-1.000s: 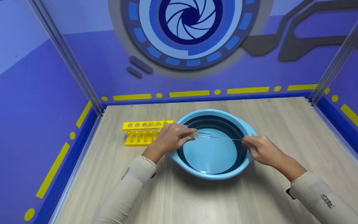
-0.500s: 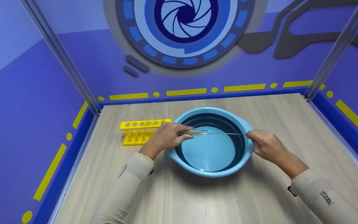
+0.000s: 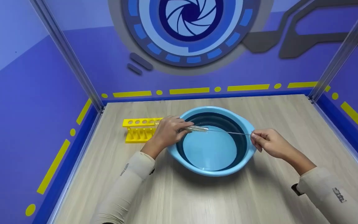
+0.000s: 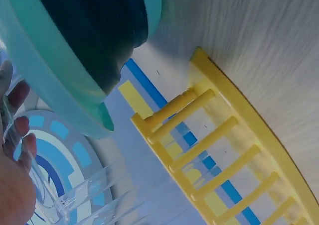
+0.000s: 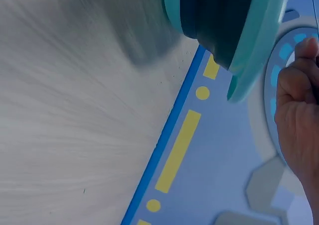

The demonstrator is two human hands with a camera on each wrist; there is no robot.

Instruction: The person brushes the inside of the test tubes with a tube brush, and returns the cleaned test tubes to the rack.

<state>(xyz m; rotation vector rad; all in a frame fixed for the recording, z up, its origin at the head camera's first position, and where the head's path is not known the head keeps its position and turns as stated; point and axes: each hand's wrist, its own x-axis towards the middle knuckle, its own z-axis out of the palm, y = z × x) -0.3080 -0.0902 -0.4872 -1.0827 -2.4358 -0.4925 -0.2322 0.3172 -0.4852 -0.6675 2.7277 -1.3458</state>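
Over the blue basin (image 3: 211,173), my left hand (image 3: 169,132) grips a clear test tube (image 3: 194,127), its mouth pointing right. Pale bristles of a test tube brush (image 3: 228,132) show inside the tube near that mouth. My right hand (image 3: 269,143) pinches the far end of the brush's thin wire handle, above the basin's right rim. In the left wrist view the fingers (image 4: 22,130) curl around clear glass, partly out of frame. The right wrist view catches the right hand (image 5: 301,100) at its edge, with the wire rising from it.
A yellow test tube rack (image 3: 141,125) stands left of the basin, partly behind my left hand. Several clear tubes (image 4: 84,190) appear beyond the rack in the left wrist view. Blue printed walls (image 3: 191,84) enclose the wooden table (image 3: 197,202) at the back and sides.
My right hand has moved a little right, drawing the brush's bristles toward the tube's mouth. The left hand keeps its grip on the test tube, which now tilts slightly differently.
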